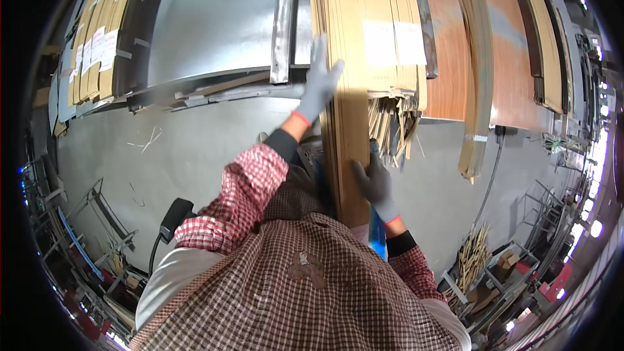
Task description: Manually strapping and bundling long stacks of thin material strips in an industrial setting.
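Note:
A bundle of long brown cardboard strips (351,123) runs from the bench toward my body, its near end close to my apron. My left hand (318,84), in a grey glove, lies along the bundle's left edge. Its fingers are stretched out and the thumb stands apart. Lower down, my right hand (377,187), also gloved, holds the right edge of the bundle near its close end. The thumb side is over the cardboard, and some fingers are hidden. Right of the bundle, a wider stack of cardboard strips (390,0) carries white paper sheets (394,43).
On the bench lie a grey metal sheet (211,19), a steel bar (283,23), wood-grain boards (448,45) and an overhanging strip bundle (478,91). More labelled strips (97,32) lie at far left. Metal racks (110,221) and a scrap bin (487,273) stand on the floor.

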A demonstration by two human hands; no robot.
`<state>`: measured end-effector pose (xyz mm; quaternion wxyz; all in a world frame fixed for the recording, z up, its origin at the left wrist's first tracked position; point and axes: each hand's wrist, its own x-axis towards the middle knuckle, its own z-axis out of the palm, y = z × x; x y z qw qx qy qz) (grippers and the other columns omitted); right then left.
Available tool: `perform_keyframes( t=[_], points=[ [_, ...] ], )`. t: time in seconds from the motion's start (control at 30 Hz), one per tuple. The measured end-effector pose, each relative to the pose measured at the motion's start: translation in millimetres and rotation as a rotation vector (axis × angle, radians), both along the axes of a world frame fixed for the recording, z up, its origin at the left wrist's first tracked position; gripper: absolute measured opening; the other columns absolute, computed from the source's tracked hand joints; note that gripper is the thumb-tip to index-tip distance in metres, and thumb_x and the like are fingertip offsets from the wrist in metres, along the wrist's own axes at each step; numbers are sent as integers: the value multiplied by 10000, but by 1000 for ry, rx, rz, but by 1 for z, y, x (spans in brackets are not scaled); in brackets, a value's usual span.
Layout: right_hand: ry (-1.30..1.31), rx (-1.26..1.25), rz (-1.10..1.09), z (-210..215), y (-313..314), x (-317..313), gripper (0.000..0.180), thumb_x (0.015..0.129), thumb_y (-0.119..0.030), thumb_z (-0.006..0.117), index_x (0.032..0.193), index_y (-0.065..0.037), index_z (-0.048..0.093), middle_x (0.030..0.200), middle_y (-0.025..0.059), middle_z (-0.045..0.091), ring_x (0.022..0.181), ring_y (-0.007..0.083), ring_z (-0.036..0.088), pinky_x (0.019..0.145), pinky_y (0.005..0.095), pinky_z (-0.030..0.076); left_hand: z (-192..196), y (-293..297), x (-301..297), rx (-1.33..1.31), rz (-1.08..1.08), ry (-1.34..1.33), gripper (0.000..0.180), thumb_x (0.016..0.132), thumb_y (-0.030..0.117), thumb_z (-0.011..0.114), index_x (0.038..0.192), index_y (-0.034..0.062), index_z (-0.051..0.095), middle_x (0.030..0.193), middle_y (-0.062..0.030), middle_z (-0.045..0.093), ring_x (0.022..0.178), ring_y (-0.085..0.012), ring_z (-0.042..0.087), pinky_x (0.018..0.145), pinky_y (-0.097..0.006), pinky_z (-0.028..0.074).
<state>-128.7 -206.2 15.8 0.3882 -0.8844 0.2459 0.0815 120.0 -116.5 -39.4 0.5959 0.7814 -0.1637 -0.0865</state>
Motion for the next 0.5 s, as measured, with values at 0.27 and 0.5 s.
perform_keyframes(
  t=[0.27,0.5],
  points=[
    [-21,-49,-99,3,9,-3,439,871,-404,647,984,18,599,753,197,624,723,379,624,650,461,477,-20,25,-83,-353,58,627,806,912,351,635,1468,-42,204,1438,-260,378,1335,-331,396,1075,-373,353],
    [-1,43,-185,12,7,23,439,882,-422,623,984,4,594,777,195,620,735,379,618,655,453,474,28,43,-147,-137,-103,461,572,875,246,681,1260,-70,401,1172,-234,510,1092,-331,509,937,-428,423]
  ],
)
